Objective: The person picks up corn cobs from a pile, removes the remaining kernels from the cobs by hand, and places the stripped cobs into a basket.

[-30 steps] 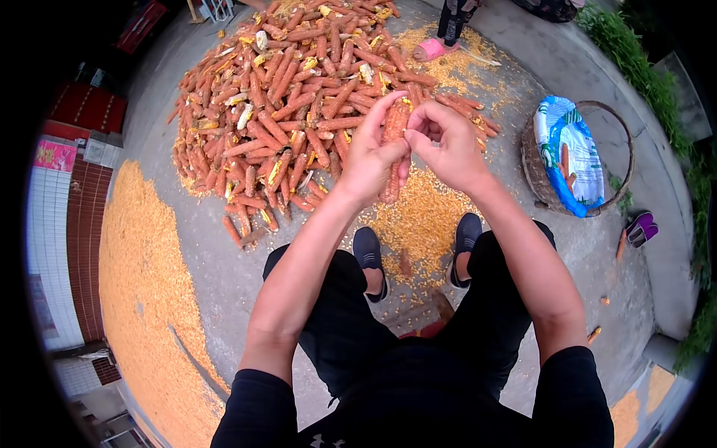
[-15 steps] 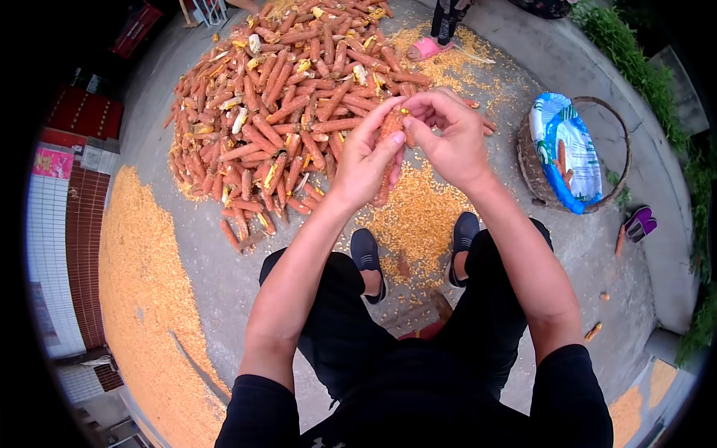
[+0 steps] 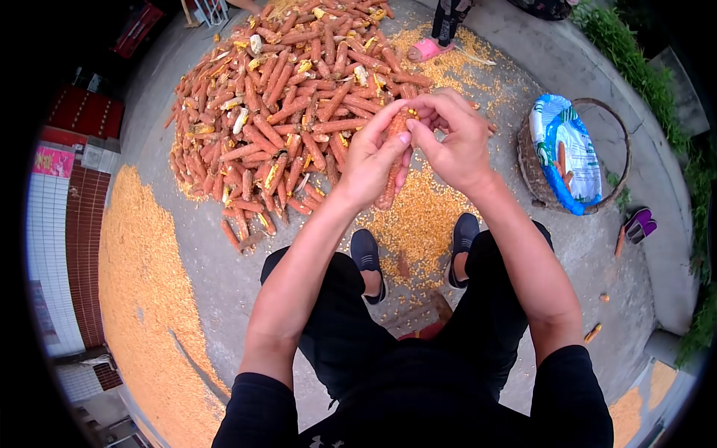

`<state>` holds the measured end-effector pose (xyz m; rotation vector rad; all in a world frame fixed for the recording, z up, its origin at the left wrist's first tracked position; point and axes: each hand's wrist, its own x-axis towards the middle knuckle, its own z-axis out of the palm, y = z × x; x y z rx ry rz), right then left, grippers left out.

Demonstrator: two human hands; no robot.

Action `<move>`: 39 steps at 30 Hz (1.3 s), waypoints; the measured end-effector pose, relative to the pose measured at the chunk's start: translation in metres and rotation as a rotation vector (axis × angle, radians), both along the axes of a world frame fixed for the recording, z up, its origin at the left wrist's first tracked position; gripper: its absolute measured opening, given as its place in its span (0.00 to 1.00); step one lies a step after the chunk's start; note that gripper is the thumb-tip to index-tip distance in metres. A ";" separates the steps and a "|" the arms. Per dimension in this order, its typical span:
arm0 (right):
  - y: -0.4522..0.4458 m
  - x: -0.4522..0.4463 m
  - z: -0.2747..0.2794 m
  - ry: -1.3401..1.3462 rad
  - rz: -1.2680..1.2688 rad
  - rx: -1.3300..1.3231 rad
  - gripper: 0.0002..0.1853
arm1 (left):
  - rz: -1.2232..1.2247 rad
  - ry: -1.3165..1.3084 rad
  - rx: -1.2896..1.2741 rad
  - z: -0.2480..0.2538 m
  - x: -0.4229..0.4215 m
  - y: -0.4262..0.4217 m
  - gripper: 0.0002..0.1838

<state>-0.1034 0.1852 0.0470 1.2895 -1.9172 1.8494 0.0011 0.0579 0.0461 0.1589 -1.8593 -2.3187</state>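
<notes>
My left hand (image 3: 371,160) is closed round a reddish corn cob (image 3: 389,193), which is mostly stripped and slants up toward its far end. A few yellow kernels (image 3: 412,113) still cling to that far end. There my right hand (image 3: 461,145) grips the cob, its thumb pressed at the kernels and its fingers curled behind. Part of the cob is hidden by my left fingers. Below my hands, loose kernels (image 3: 418,216) are spread over the concrete between my shoes.
A large heap of stripped cobs (image 3: 276,112) lies ahead and to the left. Kernels form a broad bed (image 3: 149,299) at far left. On the right stands a lined basket (image 3: 532,175) with cobs inside, beside purple shoes (image 3: 640,225). Someone's pink-shod foot (image 3: 428,50) is beyond.
My hands stay at the far end of the cob, with the thumbs shifted slightly. The kernels at its tip show a little more plainly now.
</notes>
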 end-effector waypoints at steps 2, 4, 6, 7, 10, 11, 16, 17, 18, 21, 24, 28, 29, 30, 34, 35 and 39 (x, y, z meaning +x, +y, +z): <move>-0.001 -0.001 -0.003 0.009 0.012 0.017 0.07 | -0.010 0.000 -0.022 -0.002 0.001 -0.003 0.26; 0.000 -0.001 -0.004 0.029 0.015 0.045 0.07 | -0.006 -0.006 -0.021 -0.002 0.002 -0.002 0.26; 0.001 0.000 -0.004 0.059 0.013 0.081 0.07 | 0.013 -0.018 0.000 -0.001 0.004 0.001 0.25; 0.000 0.000 -0.004 0.086 0.006 0.084 0.06 | 0.007 -0.018 0.011 -0.001 0.005 0.001 0.25; 0.000 0.000 -0.002 0.156 0.000 0.103 0.05 | -0.010 -0.028 0.027 -0.005 0.007 -0.002 0.26; 0.000 -0.002 -0.003 0.170 0.011 0.119 0.05 | -0.015 -0.040 0.023 -0.005 0.008 -0.002 0.26; 0.006 -0.003 0.000 0.261 0.094 0.122 0.05 | -0.116 -0.085 0.199 0.001 0.012 -0.004 0.25; 0.007 -0.003 -0.001 0.220 0.123 0.103 0.06 | -0.152 -0.079 0.243 0.001 0.013 -0.005 0.25; 0.006 -0.002 -0.002 0.180 0.154 0.083 0.06 | -0.187 -0.073 0.285 0.003 0.014 -0.007 0.26; 0.008 -0.004 -0.003 0.149 0.144 0.050 0.06 | -0.178 -0.043 0.365 0.007 0.014 -0.005 0.27; 0.006 0.000 -0.017 -0.165 0.195 0.074 0.07 | -0.180 0.040 0.349 0.012 0.012 -0.008 0.28; 0.002 -0.002 -0.008 -0.624 0.390 -0.118 0.17 | -0.289 0.093 0.457 0.011 0.011 -0.012 0.29; 0.002 -0.005 -0.004 -0.663 0.421 -0.094 0.19 | -0.296 0.095 0.451 0.011 0.013 -0.012 0.30; 0.003 -0.006 -0.002 -0.702 0.451 -0.070 0.22 | -0.302 0.096 0.444 0.015 0.014 -0.010 0.30; 0.005 -0.005 0.003 -0.780 0.526 -0.057 0.23 | -0.273 0.061 0.452 0.016 0.019 -0.008 0.31; 0.006 -0.002 0.006 -0.748 0.532 -0.038 0.23 | -0.297 0.053 0.466 0.014 0.018 -0.010 0.32; 0.005 -0.004 -0.001 -0.764 0.630 0.044 0.20 | -0.361 0.043 0.393 0.008 0.014 -0.014 0.34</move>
